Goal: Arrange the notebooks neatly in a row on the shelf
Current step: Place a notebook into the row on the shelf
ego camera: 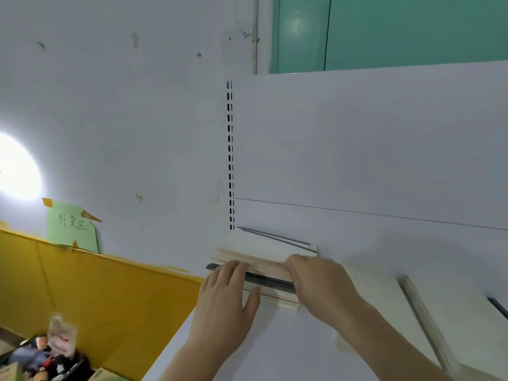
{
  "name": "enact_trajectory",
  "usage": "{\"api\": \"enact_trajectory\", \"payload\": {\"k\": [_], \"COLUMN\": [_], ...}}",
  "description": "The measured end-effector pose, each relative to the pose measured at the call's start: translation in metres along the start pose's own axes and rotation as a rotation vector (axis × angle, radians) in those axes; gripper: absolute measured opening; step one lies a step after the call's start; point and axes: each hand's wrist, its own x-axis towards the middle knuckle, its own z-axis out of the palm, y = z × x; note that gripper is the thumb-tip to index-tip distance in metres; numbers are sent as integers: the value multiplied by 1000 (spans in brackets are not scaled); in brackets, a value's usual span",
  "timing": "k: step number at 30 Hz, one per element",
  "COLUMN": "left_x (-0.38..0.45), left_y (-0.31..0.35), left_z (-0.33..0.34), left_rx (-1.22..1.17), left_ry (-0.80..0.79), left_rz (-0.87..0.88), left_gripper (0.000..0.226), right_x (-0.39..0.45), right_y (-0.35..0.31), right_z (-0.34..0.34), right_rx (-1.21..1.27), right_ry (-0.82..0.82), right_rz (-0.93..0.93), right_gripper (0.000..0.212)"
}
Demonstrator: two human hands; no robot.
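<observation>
Squaring the notebook stack (264, 259) against the shelf (275, 347) corner, left hand (225, 298) presses flat-fingered while right hand (324, 284) curls fingers onto its end.

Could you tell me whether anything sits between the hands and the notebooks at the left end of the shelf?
Nothing visible does. The left hand and right hand already rest on the near edge of the notebooks, which lie against the shelf's back panel.

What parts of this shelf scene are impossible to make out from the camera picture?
- Stack of notebooks, head view: the count; edges blur, and the left hand and right hand cover its front.
- Second pile: cut by the right edge.
- Green note: writing too small.
</observation>
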Motion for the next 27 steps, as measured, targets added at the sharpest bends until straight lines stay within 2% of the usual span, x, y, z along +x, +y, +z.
{"api": "enact_trajectory", "payload": {"k": [2,3,5,7,9,12,14,15,16,20,22,25,27], "left_x": [4,7,12,18,21,19,15,13,12,8,6,1,-3], "left_y": [-2,-3,-1,2,5,3,-3,-6,-10,-25,-39,-59,-68], "left_z": [-3,-7,-19,-31,-42,-47,-48,-49,-49,-47,-47,-50,-52], "left_rx": [-116,-186,-357,-537,-745,-1198,-1472,-1522,-1531,-1492,-1469,-1413,-1372], "left_ry": [87,100,46,-20,-101,-199,-155,-104,-57,57,73,102,111], "left_rz": [2,-27,-110,-171,-215,-361,-443,-446,-436,-405,-404,-410,-414], "left_gripper": [53,51,55,67,63,42,29,26,24,28,30,32,33], "right_x": [4,4,0,-7,-13,-19,-23,-25,-27,-26,-17,0,8], "right_y": [3,4,0,-13,-29,-51,-63,-67,-69,-67,-62,-51,-46], "right_z": [-5,-8,-19,-32,-37,-36,-35,-31,-26,-8,-2,16,29], "right_rx": [51,113,272,519,758,1127,1313,1317,1249,720,523,237,89], "right_ry": [113,210,385,497,536,522,483,463,436,362,337,62,-82], "right_rz": [53,71,115,210,347,532,608,620,610,459,423,370,338], "right_gripper": [8,14,30,34,36,35,34,33,33,28,37,57,62]}}
